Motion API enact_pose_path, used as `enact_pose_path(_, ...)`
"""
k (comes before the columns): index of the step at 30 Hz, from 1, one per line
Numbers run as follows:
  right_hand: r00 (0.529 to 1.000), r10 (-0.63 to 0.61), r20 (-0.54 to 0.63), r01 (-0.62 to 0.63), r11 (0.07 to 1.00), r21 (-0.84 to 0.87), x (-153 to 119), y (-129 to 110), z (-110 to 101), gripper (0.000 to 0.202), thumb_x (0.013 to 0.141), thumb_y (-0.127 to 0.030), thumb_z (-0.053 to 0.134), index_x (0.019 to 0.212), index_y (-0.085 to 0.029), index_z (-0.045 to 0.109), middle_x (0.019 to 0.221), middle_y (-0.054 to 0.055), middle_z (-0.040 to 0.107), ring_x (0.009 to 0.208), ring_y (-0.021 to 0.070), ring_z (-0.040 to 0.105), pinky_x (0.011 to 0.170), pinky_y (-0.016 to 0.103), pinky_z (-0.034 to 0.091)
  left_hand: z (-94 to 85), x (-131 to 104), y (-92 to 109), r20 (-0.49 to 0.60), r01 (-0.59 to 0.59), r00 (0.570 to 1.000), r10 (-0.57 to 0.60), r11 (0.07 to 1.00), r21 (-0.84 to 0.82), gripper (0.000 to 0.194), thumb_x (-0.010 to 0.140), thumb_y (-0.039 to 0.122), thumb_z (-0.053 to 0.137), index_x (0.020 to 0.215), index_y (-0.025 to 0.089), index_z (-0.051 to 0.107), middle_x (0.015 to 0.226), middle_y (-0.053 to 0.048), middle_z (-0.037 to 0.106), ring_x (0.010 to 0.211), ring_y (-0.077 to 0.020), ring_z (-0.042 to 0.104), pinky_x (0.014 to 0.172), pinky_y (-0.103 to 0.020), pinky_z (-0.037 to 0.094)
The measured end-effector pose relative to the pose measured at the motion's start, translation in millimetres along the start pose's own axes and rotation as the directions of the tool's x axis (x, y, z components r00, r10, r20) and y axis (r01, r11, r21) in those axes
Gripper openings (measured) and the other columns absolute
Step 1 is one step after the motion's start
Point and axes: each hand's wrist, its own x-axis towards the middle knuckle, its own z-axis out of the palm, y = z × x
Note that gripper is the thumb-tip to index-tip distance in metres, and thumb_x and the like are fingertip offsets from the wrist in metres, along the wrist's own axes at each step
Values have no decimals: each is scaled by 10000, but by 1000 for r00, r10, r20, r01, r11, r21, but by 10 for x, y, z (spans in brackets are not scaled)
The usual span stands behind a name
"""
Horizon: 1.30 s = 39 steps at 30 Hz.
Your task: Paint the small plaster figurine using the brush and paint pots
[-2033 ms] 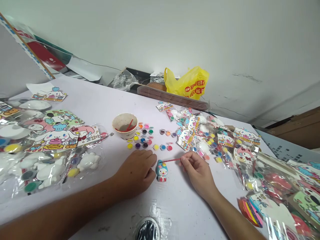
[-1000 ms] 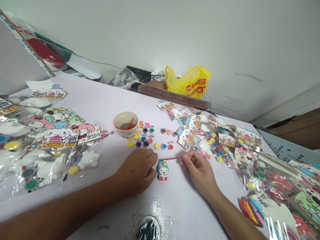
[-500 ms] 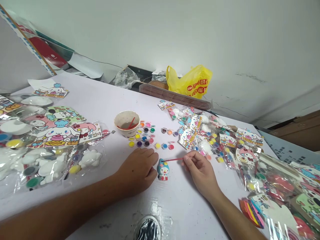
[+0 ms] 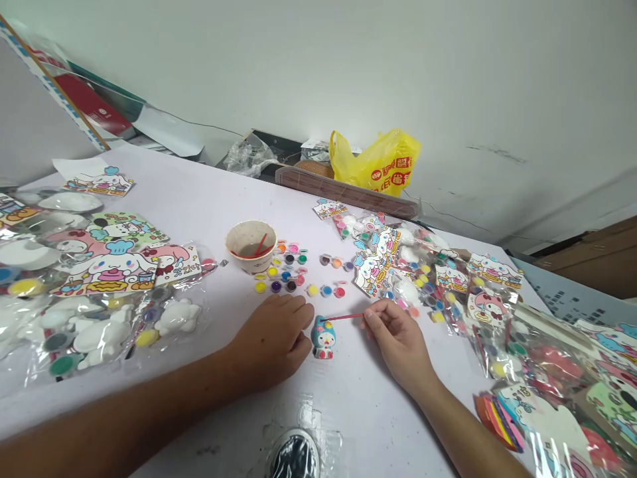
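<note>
A small painted figurine (image 4: 324, 340) with a blue hood, white face and red feet is on the white table. My left hand (image 4: 279, 335) is closed at its left side, thumb and index finger against its edge; the other fingertips are hidden. Between the thumb and fingers of my right hand (image 4: 395, 338) is a thin red paintbrush (image 4: 351, 317), its tip touching the blue hood. Beyond the hands are small open paint pots (image 4: 291, 286) in several colours. A paper cup (image 4: 251, 247) of murky water has red brushes inside.
Bagged white figurines with paint pots and cartoon cards (image 4: 107, 272) cover the left side. More such kits (image 4: 490, 309) lie on the right. A yellow plastic bag (image 4: 375, 162) stands at the back by the wall. A round dark object (image 4: 296, 455) sits at the near edge.
The whole view has shifted very slightly. Both hands, the brush and the figurine keep nearly the same positions, and the brush tip stays on the blue hood.
</note>
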Motion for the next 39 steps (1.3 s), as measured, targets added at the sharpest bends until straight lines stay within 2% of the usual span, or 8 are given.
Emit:
enact_pose_path(32, 1000, -20, 9, 20, 1000, -14, 4, 45, -21, 356, 897, -535, 603, 768, -204, 576, 652, 11, 615, 538, 138, 487, 504, 257, 387, -10, 7, 4, 8, 1, 1000, -1, 1000, -6, 169, 716, 79, 440, 729, 213, 338, 749, -10, 479, 692, -191, 422, 647, -345, 316)
enact_pose_path(39, 1000, -1, 24, 1, 1000, 5, 10, 45, -41, 385, 879, -572, 612, 759, -209, 567, 644, 8, 631, 535, 143, 502, 506, 258, 393, -19, 7, 14, 18, 7, 1000, -7, 1000, -1, 178, 715, 76, 446, 727, 214, 335, 747, -8, 477, 687, -190, 420, 639, -341, 310)
